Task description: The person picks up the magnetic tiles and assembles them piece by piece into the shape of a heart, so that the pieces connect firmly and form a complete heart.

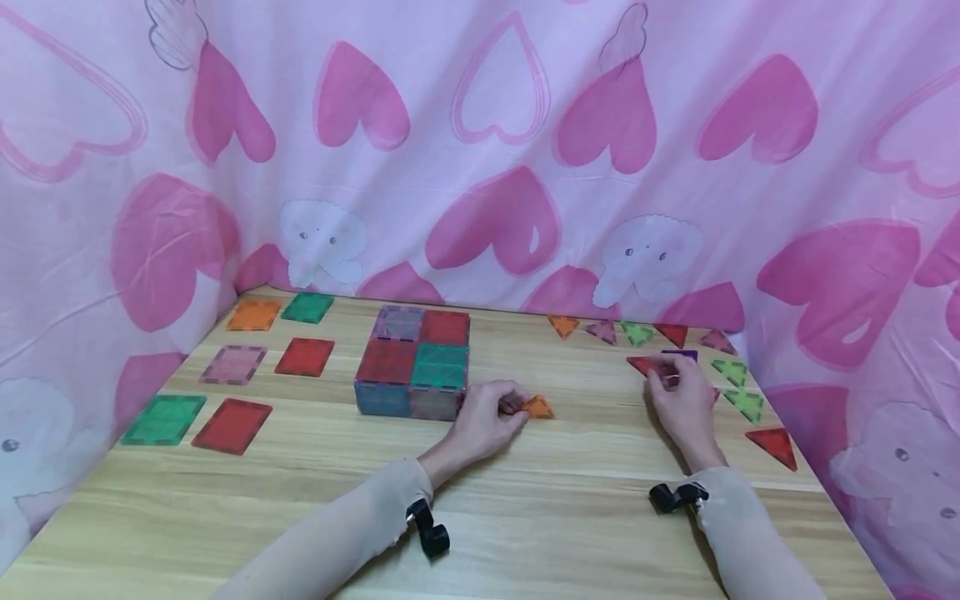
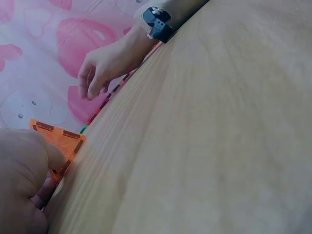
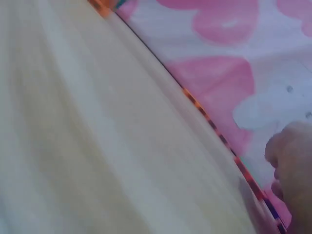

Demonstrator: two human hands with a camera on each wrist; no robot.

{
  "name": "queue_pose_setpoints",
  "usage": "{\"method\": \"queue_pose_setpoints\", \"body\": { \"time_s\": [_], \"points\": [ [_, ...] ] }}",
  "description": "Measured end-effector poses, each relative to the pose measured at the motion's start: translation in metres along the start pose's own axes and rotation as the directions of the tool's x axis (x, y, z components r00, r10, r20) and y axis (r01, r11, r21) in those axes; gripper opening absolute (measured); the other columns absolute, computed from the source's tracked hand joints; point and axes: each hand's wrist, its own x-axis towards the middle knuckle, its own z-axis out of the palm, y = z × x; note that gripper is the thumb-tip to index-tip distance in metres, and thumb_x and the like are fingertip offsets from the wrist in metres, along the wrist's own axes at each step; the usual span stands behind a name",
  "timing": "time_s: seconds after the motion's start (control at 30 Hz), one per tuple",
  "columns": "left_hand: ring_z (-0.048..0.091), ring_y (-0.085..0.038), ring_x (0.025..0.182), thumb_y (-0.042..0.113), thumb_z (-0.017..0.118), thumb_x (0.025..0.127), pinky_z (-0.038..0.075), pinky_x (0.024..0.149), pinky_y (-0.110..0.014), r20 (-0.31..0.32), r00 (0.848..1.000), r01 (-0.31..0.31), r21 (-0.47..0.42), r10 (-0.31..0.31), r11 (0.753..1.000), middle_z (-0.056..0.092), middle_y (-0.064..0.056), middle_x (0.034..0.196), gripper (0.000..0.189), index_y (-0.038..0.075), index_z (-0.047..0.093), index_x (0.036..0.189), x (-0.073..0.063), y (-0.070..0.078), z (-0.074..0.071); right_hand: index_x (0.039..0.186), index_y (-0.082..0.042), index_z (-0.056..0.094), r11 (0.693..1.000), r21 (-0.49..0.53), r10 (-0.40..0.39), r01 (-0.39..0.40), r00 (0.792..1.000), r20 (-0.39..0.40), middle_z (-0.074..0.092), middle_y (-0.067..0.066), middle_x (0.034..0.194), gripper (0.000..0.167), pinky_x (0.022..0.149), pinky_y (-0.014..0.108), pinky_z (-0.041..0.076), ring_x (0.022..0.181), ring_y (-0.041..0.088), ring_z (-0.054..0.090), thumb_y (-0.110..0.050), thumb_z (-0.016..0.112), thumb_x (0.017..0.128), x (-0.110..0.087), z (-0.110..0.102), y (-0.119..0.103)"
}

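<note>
My left hand (image 1: 486, 414) pinches an orange triangular magnetic tile (image 1: 538, 407) by one side, just right of the tile block. In the left wrist view the orange tile (image 2: 61, 141) tilts up from the tabletop, part of it covered by the fingers. Over the right-hand tiles hovers my right hand (image 1: 684, 404), fingers loosely bent and pointing down, holding nothing. A red triangle tile (image 1: 638, 364) and a dark purple tile (image 1: 686, 356) lie by its fingertips, partly hidden behind it. The right wrist view shows this hand (image 3: 295, 165) above the row of tiles.
A box-shaped block of joined square tiles (image 1: 386, 360) stands mid-table beside my left hand. Several loose square tiles (image 1: 234, 425) lie at the left. More triangle tiles, such as a green one (image 1: 742, 406) and a red one (image 1: 775, 447), line the right edge. A pink heart-printed curtain (image 1: 495, 217) encloses the table (image 1: 555, 517).
</note>
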Motion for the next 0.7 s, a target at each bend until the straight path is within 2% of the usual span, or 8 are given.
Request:
{"method": "queue_pose_setpoints", "body": {
  "time_s": [0.07,0.17,0.23,0.37,0.47,0.53,0.63,0.7],
  "points": [
    [0.076,-0.014,0.087,-0.002,0.084,0.094,0.064,0.08,-0.029,-0.006,1.0,0.001,0.008,-0.001,1.0,0.082,-0.005,0.097,0.015,0.006,0.081,0.106,0.0,0.0001,-0.0006,0.128,0.001,0.076,0.997,-0.07,-0.014,0.014,1.0,-0.004,0.069,0.022,0.116,0.026,0.085,0.03,0.048,0.102,0.035,0.067,-0.003,0.074,0.102,0.0007,-0.0028,0.0036],
    [0.075,-0.013,0.087,-0.002,0.084,0.094,0.064,0.08,-0.029,-0.018,1.0,0.007,0.023,-0.007,1.0,0.082,-0.004,0.097,0.015,0.006,0.08,0.106,0.0,0.0004,-0.0012,0.126,0.005,0.077,0.99,-0.131,-0.053,0.058,0.998,0.036,0.067,0.027,0.116,0.027,0.088,0.049,0.047,0.104,0.042,0.064,-0.003,0.075,0.101,0.0009,-0.0044,0.007],
    [0.075,-0.013,0.087,-0.002,0.084,0.094,0.064,0.08,-0.028,-0.026,1.0,0.012,0.026,-0.012,1.0,0.081,-0.004,0.096,0.015,0.007,0.08,0.106,-0.0002,0.0009,-0.0014,0.125,0.006,0.078,0.984,-0.156,-0.076,0.085,0.995,0.067,0.066,0.029,0.115,0.027,0.089,0.057,0.045,0.104,0.044,0.062,-0.002,0.076,0.1,0.0012,-0.005,0.0087],
    [0.075,-0.013,0.087,-0.002,0.084,0.094,0.064,0.08,-0.028,-0.029,0.999,0.021,0.03,-0.02,0.999,0.081,-0.004,0.097,0.015,0.007,0.081,0.106,-0.0008,0.0015,-0.0019,0.115,0.005,0.079,0.983,-0.156,-0.087,0.102,0.991,0.099,0.064,0.028,0.115,0.019,0.089,0.058,0.044,0.104,0.045,0.061,-0.002,0.079,0.098,0.0012,-0.0036,0.0108],
    [0.075,-0.014,0.088,-0.001,0.084,0.094,0.064,0.08,-0.029,-0.026,0.999,0.024,0.03,-0.023,0.999,0.081,-0.004,0.097,0.015,0.007,0.081,0.106,-0.0013,0.0017,-0.0023,0.103,0.0,0.076,0.985,-0.127,-0.099,0.115,0.987,0.126,0.063,0.029,0.119,0.01,0.095,0.062,0.043,0.114,0.049,0.058,-0.005,0.082,0.097,0.0012,-0.0024,0.011],
    [0.075,-0.014,0.088,-0.001,0.084,0.095,0.064,0.081,-0.03,-0.023,0.999,0.024,0.029,-0.024,0.999,0.082,-0.005,0.098,0.015,0.007,0.08,0.107,-0.0013,0.0018,-0.0026,0.097,-0.004,0.072,0.985,-0.104,-0.119,0.136,0.981,0.15,0.063,0.027,0.112,0.013,0.096,0.063,0.04,0.118,0.05,0.056,-0.007,0.084,0.096,0.0013,-0.0021,0.0106],
    [0.075,-0.015,0.089,-0.001,0.084,0.095,0.064,0.082,-0.03,-0.017,1.0,0.026,0.029,-0.026,0.999,0.082,-0.005,0.099,0.015,0.007,0.08,0.108,-0.0009,0.002,-0.0031,0.095,-0.008,0.067,0.981,-0.084,-0.158,0.176,0.971,0.18,0.064,0.021,0.1,0.018,0.093,0.057,0.036,0.11,0.046,0.055,-0.007,0.086,0.096,0.0021,-0.0019,0.0099],
    [0.074,-0.014,0.089,-0.001,0.083,0.096,0.063,0.082,-0.029,-0.015,0.999,0.029,0.031,-0.028,0.999,0.082,-0.005,0.099,0.015,0.007,0.08,0.108,-0.0005,0.0019,-0.0031,0.099,-0.008,0.068,0.981,-0.082,-0.158,0.177,0.968,0.197,0.063,0.016,0.094,0.018,0.089,0.05,0.032,0.101,0.039,0.053,-0.009,0.086,0.097,0.0021,-0.0021,0.0089]
  ]
}}
